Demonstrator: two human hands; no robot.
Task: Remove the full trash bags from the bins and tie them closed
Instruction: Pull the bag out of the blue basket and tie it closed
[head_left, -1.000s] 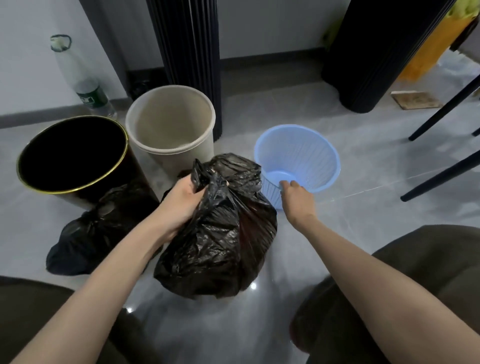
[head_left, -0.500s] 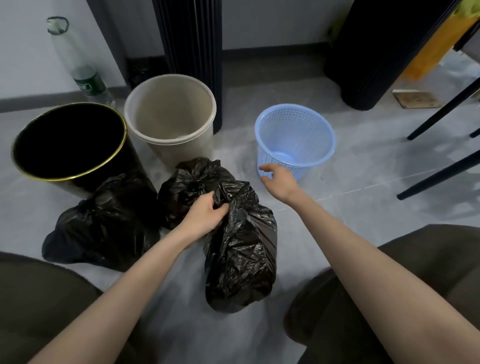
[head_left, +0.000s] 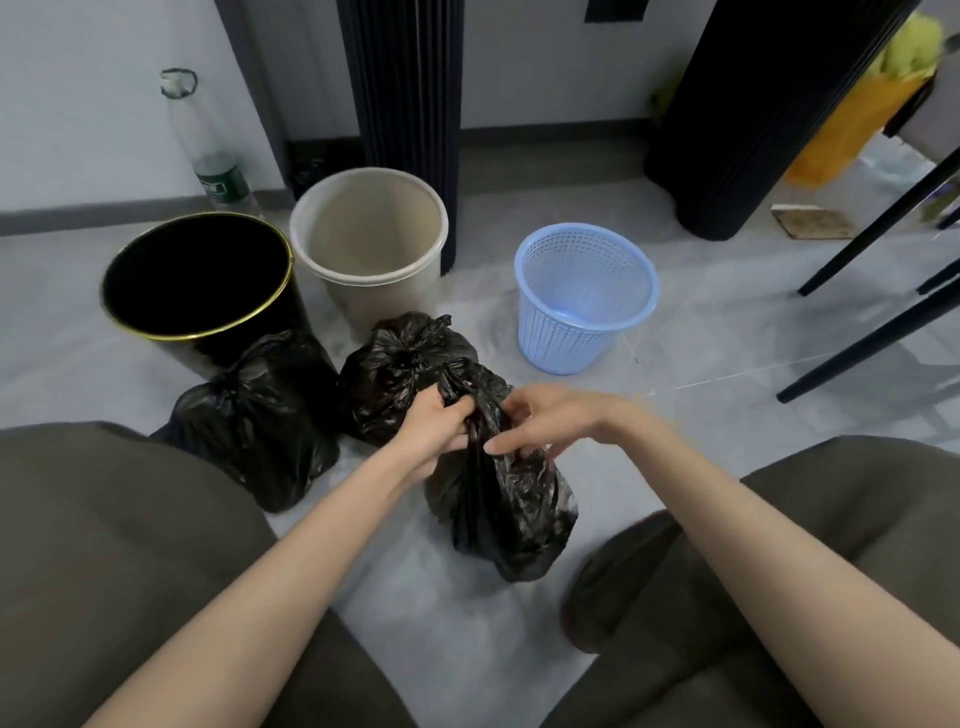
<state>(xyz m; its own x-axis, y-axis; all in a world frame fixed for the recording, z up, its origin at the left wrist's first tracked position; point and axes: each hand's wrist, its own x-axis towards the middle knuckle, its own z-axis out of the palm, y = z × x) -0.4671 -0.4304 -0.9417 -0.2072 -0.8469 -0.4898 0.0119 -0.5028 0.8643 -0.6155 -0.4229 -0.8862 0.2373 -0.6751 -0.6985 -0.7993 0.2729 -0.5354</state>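
Three black trash bags lie on the grey floor. The nearest bag (head_left: 506, 509) stands between my knees; my left hand (head_left: 434, 434) grips its gathered neck. My right hand (head_left: 540, 421) reaches across to the same neck, fingers spread and touching the plastic. Behind it sits a knotted bag (head_left: 400, 369), and to the left another knotted bag (head_left: 254, 421). Three bins stand behind with no bags in them: a black bin with a gold rim (head_left: 156, 322), a beige bin (head_left: 374, 291) and a blue mesh basket (head_left: 587, 322).
A clear plastic bottle (head_left: 208, 150) leans at the wall behind the black bin. Two dark ribbed columns (head_left: 410, 104) (head_left: 753, 119) rise at the back. Black chair legs (head_left: 872, 322) slant in at the right. My knees (head_left: 104, 545) frame the bag on both sides.
My right hand left the blue basket and came over to the bag's neck. The bag in my left hand sank to the floor nearer to me. The view pulled back.
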